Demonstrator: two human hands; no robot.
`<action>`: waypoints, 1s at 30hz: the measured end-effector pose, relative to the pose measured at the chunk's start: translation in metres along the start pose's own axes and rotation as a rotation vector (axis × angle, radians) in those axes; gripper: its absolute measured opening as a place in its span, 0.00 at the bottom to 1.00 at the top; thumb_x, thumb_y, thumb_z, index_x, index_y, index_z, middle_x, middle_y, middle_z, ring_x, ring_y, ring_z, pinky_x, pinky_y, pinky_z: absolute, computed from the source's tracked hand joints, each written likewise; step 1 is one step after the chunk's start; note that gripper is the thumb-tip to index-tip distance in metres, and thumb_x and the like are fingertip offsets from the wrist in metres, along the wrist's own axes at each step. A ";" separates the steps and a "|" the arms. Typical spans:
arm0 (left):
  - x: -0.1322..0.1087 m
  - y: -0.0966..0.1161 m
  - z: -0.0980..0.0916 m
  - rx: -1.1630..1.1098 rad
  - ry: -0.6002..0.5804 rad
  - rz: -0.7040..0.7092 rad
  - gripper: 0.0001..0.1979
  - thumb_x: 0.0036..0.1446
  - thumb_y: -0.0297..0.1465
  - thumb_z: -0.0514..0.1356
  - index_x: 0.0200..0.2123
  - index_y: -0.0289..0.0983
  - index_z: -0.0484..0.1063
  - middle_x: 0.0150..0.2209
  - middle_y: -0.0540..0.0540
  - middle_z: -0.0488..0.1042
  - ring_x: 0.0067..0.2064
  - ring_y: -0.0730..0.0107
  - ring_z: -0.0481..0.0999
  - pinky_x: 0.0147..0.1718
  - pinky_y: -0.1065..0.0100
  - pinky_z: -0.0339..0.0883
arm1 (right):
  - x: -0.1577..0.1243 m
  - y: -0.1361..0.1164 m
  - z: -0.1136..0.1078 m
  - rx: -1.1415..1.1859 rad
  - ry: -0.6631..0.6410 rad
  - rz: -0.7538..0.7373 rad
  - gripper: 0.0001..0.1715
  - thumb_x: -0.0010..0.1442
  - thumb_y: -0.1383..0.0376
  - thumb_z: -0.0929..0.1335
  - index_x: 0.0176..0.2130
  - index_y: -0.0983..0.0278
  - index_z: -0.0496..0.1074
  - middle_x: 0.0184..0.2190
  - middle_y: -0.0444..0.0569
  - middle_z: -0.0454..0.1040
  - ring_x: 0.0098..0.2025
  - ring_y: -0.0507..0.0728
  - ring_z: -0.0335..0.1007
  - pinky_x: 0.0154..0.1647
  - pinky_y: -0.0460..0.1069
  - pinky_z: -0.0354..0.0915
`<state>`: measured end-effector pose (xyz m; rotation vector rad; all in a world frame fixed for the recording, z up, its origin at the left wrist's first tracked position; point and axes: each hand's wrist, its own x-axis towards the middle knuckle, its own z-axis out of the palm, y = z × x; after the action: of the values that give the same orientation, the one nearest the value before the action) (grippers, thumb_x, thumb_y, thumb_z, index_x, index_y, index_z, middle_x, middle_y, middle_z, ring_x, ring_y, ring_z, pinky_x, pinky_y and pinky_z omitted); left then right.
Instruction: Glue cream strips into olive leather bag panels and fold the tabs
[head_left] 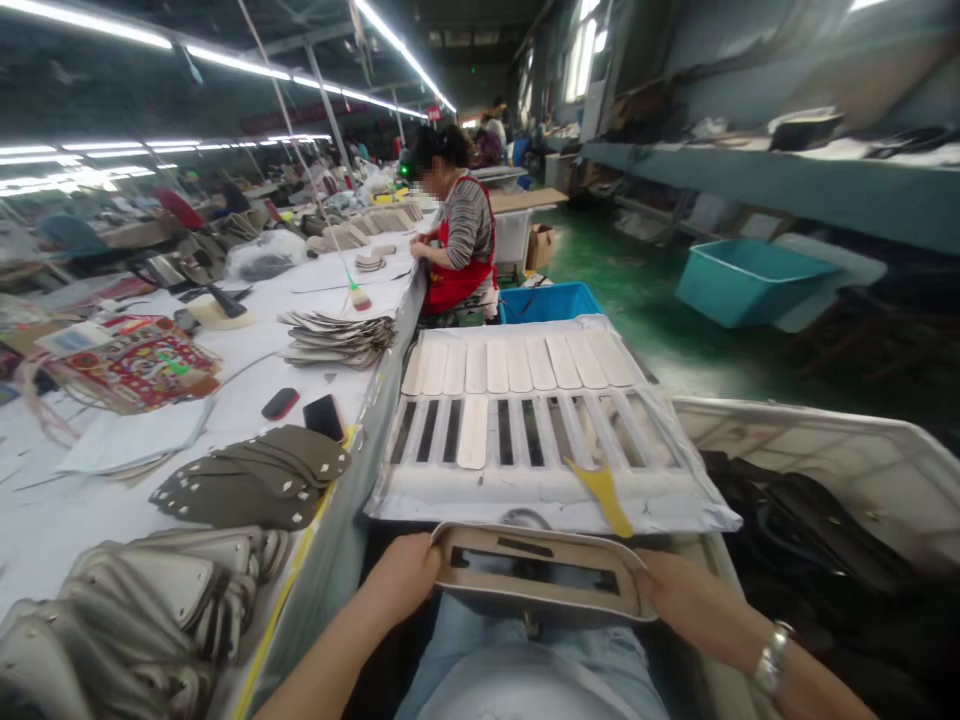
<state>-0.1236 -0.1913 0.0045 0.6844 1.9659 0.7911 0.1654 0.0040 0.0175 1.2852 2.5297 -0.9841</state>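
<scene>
We note L hand (405,578) and R hand (686,600) each closed on one end of a beige slotted panel (525,598), held flat over the lap. Just beyond it: plastic-wrapped board (525,495) w/ pale strips (517,365); yellow piece (604,490) lies on it. Table (225,395) at left carries olive cut pieces (255,480). Co-worker in red apron (461,245) sits further along.

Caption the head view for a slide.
The left hand and right hand grip a beige slotted panel before a tray of pale strips.
</scene>
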 end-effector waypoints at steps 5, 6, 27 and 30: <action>0.006 0.012 0.003 0.489 0.074 0.078 0.08 0.50 0.28 0.54 0.21 0.37 0.67 0.25 0.39 0.73 0.35 0.51 0.74 0.42 0.56 0.61 | 0.006 -0.002 0.007 -0.172 -0.122 0.002 0.14 0.55 0.71 0.57 0.33 0.68 0.69 0.34 0.61 0.75 0.37 0.62 0.71 0.39 0.53 0.63; 0.007 0.013 0.003 0.594 0.073 0.124 0.07 0.50 0.27 0.53 0.22 0.36 0.68 0.29 0.37 0.74 0.39 0.50 0.74 0.43 0.56 0.60 | 0.006 -0.002 0.007 -0.186 -0.118 0.008 0.14 0.55 0.72 0.57 0.33 0.69 0.69 0.34 0.63 0.75 0.37 0.63 0.71 0.39 0.53 0.62; 0.005 0.008 0.003 0.677 0.003 0.155 0.11 0.55 0.29 0.46 0.25 0.37 0.65 0.31 0.37 0.74 0.35 0.55 0.74 0.35 0.62 0.59 | 0.000 -0.005 0.006 -0.080 -0.135 0.019 0.14 0.56 0.69 0.56 0.36 0.69 0.68 0.35 0.60 0.74 0.36 0.61 0.71 0.38 0.52 0.63; 0.002 0.009 0.002 0.567 0.055 0.143 0.10 0.53 0.30 0.49 0.22 0.37 0.65 0.29 0.37 0.74 0.34 0.54 0.73 0.36 0.61 0.60 | -0.001 0.001 0.011 -0.006 -0.107 0.014 0.14 0.55 0.66 0.57 0.35 0.64 0.70 0.34 0.55 0.75 0.36 0.61 0.72 0.37 0.53 0.65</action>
<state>-0.1213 -0.1831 0.0095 1.1520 2.2276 0.3248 0.1654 -0.0027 0.0087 1.2126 2.4383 -1.0128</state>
